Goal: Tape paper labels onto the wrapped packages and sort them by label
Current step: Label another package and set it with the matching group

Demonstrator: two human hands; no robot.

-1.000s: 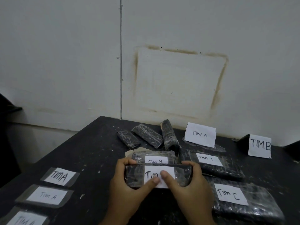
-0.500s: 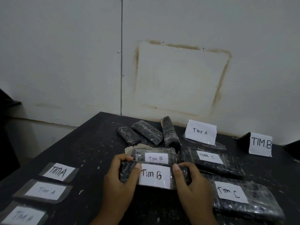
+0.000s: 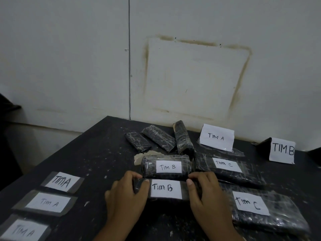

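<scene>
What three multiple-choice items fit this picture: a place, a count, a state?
1. Where lies the held TIM B package relative to the other TIM B package?
A) just nearer to the person
B) behind it, by the wall
C) far left of it
2. How many unlabelled packages lie at the back of the table?
A) one
B) three
C) six
3. What do the left hand and right hand do?
A) rest flat, apart from any package
B) only the left hand holds
C) each grips one end of that package

1 A: it lies directly before the other.
2 B: three bare wraps lie there.
3 C: fingers curl round both ends.
</scene>
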